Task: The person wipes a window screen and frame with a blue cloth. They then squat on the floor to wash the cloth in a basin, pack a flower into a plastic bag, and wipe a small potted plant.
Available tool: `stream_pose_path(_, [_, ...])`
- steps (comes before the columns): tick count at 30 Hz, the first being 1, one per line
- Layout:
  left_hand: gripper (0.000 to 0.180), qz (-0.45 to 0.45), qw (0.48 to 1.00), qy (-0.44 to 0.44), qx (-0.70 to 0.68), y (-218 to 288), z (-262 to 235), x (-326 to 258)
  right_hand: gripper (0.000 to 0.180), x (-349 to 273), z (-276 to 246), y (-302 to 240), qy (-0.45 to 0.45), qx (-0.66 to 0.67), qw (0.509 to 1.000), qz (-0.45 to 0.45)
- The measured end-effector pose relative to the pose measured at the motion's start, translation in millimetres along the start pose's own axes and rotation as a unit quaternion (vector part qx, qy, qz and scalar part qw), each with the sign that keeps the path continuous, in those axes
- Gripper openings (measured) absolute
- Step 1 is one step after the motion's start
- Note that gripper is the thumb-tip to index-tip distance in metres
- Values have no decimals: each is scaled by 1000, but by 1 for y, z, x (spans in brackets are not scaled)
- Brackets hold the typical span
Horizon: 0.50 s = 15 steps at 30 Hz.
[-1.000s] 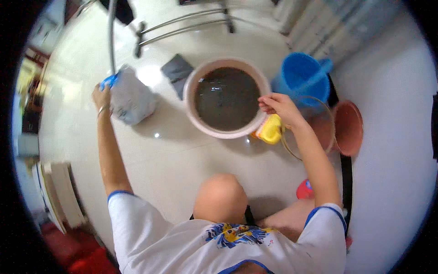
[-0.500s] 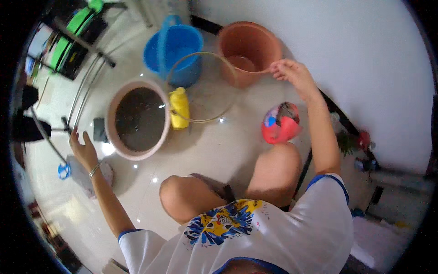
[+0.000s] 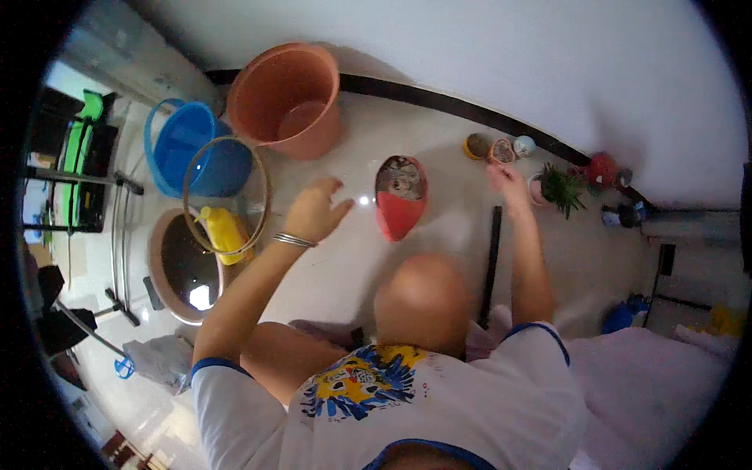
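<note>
The left hand (image 3: 316,210) is coming off the floor toward the red scoop (image 3: 400,197), while the right hand (image 3: 507,182), off the clear bowl (image 3: 225,195), is reaching toward small pots (image 3: 499,148).

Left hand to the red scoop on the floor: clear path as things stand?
Probably yes. The left hand hovers open beside the red scoop, with only bare floor between them. The glass bowl sits on its far side, out of the way.

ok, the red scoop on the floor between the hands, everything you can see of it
The red scoop looks like glossy plastic, rounded at its far end and tapering to a point toward the person. It lies on the pale tiled floor, open side up, with greyish lumps of something in its far half. Neither hand touches it: the left hand hovers open beside it, the right hand reaches past it.
</note>
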<state>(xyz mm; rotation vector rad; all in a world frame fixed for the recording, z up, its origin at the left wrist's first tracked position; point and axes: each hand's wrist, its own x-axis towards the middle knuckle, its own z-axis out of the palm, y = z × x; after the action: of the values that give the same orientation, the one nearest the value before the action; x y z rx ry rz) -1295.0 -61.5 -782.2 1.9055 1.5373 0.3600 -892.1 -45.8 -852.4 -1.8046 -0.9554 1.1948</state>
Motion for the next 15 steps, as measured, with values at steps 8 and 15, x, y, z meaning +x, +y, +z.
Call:
stream_pose_path(8, [89, -151, 966, -155, -145, 7, 137, 7, 32, 26, -55, 129, 10, 61, 983, 171])
stream_pose_path(15, [98, -29, 980, 192, 45, 52, 121, 37, 75, 123, -57, 160, 310, -297, 895, -117])
